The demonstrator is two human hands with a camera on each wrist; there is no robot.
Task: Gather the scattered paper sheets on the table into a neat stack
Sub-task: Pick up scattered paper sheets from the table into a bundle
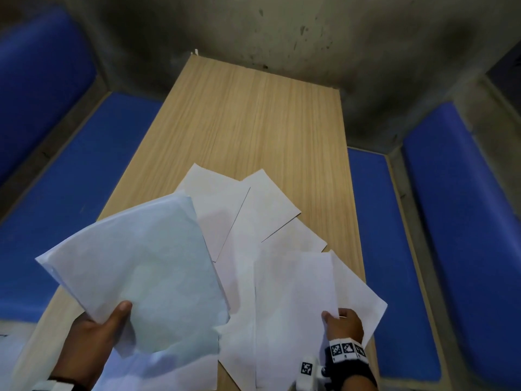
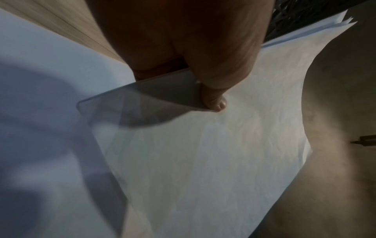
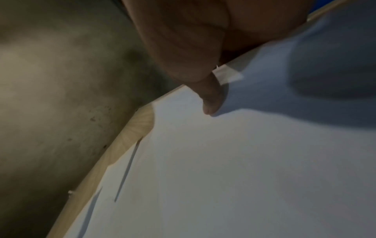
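Observation:
My left hand (image 1: pixel 95 331) holds a bundle of white sheets (image 1: pixel 141 266) lifted above the table's near left part, thumb on top; in the left wrist view the thumb (image 2: pixel 213 96) presses the same bundle (image 2: pixel 213 161). My right hand (image 1: pixel 342 324) pinches the near right corner of one white sheet (image 1: pixel 296 306) lying over others; its thumb (image 3: pixel 211 103) rests on that sheet (image 3: pixel 223 161) in the right wrist view. Several more sheets (image 1: pixel 253 213) lie fanned and overlapping on the wooden table (image 1: pixel 253 114).
The long narrow table has blue padded benches along its left (image 1: pixel 70 179) and right (image 1: pixel 372 221) sides. A grey concrete wall (image 1: pixel 282 29) stands beyond its far end. One sheet (image 1: pixel 363 303) overhangs the table's right edge near my right hand.

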